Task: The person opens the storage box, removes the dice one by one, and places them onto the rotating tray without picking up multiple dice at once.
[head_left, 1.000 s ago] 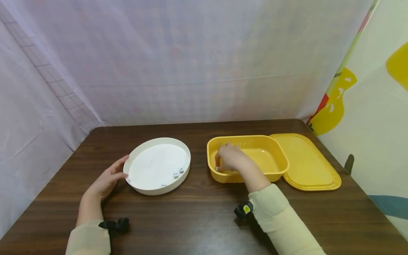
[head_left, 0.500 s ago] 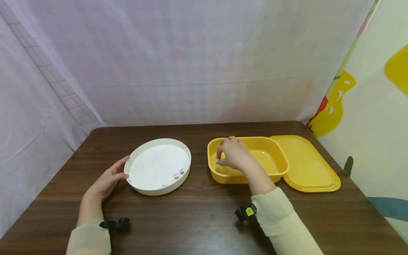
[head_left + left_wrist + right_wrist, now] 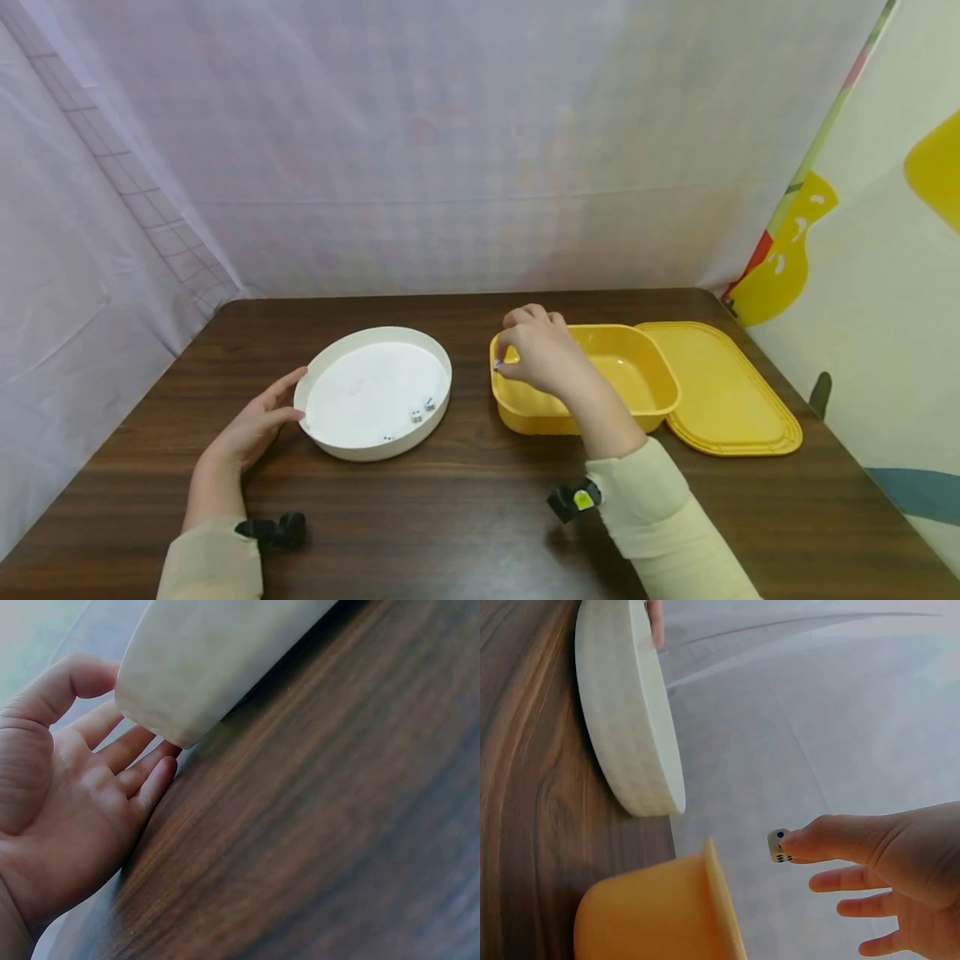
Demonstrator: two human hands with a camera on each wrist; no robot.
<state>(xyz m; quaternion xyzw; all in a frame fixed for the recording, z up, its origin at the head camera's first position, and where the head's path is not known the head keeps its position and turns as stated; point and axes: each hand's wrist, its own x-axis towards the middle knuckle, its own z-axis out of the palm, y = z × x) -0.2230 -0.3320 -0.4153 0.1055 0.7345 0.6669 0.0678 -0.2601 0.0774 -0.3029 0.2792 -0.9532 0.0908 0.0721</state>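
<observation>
My right hand (image 3: 543, 350) pinches a white die (image 3: 779, 846) with dark pips between thumb and index finger. It is above the near-left rim of the yellow tub (image 3: 630, 375); its other fingers stretch out loosely. My left hand (image 3: 251, 429) touches the left side of a round white tray (image 3: 367, 383), with thumb and fingers spread along its wall. In the left wrist view the thumb lies at the rim and the little finger is low by the tabletop. Several dice lie near the tray's front right, such as one white die (image 3: 417, 415).
A yellow lid (image 3: 720, 392) lies flat to the right of the tub, partly under its edge. Everything stands on a dark wooden table (image 3: 420, 525). A pale curtain (image 3: 480, 167) hangs behind the table's back edge.
My right hand has risen from inside the yellow tub with the die and moved left to its rim. The left hand and the tray have stayed in place.
</observation>
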